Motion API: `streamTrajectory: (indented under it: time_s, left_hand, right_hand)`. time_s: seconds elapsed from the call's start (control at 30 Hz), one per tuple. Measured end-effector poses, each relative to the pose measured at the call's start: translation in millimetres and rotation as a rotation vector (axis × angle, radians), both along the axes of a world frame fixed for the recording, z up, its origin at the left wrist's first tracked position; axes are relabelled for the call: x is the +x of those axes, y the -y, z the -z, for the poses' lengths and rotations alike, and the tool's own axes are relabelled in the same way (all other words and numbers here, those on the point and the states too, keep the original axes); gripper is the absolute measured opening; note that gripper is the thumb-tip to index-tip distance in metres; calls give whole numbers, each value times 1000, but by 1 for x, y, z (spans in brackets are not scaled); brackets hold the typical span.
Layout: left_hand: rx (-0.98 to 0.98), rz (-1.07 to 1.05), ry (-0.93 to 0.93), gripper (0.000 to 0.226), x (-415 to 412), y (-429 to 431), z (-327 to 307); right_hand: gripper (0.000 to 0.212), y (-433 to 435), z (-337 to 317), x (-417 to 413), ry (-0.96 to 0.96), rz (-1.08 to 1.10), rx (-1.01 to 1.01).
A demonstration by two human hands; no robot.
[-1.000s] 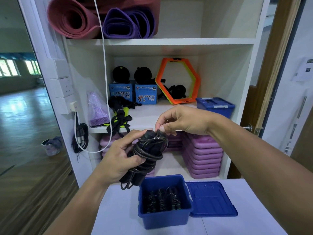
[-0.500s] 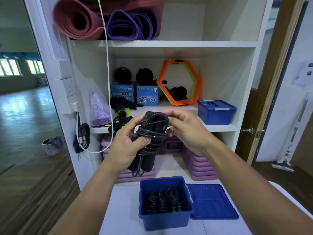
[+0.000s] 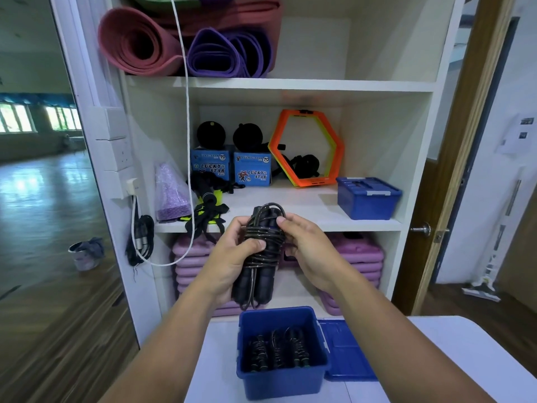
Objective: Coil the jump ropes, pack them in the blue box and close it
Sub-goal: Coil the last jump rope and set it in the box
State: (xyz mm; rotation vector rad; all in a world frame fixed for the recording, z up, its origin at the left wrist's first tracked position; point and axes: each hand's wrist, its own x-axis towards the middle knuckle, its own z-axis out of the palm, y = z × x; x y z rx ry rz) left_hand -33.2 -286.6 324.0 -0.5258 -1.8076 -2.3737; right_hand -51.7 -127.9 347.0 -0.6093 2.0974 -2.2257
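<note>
Head view: the left hand (image 3: 229, 257) is wrapped round the middle of a black rope (image 3: 261, 274), thumb pressed across the windings and fingers curled behind the bundle. The right hand (image 3: 308, 251) grips the same bundle from the right, its fingertips curled onto the upper windings and the thumb hidden behind. Both hands are clamped on the rope, with neither one open.

The rope is coiled into a tight upright bundle. Its two dark handles stand side by side, and the thin cord is wound many times round their upper half. One loop arches over the top and another hangs below the handle ends. The bundle is held in the air above the far edge of the box (image 3: 282, 382).

The box sits open on the near part of a white table (image 3: 436, 359). Coiled ropes (image 3: 276, 353) lie side by side on its floor. The lid (image 3: 345, 356) lies flat on the table, just right of the box and against its wall.
</note>
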Motion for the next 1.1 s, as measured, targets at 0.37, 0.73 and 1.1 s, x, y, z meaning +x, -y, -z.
streamTrajectory:
  time_s: [0.37, 0.73, 1.1]
  left_hand:
    - [-11, -60, -9, 27, 0, -9, 5]
    - [-394, -302, -283, 56, 4, -16, 2]
    - [-430, -226, -331, 68, 1, -4, 4]
  right_hand:
    - [32, 11, 15, -5, 42, 113, -51]
    - [30, 4, 23, -12, 63, 44, -247]
    - [19, -3, 20, -13, -107, 159, -197]
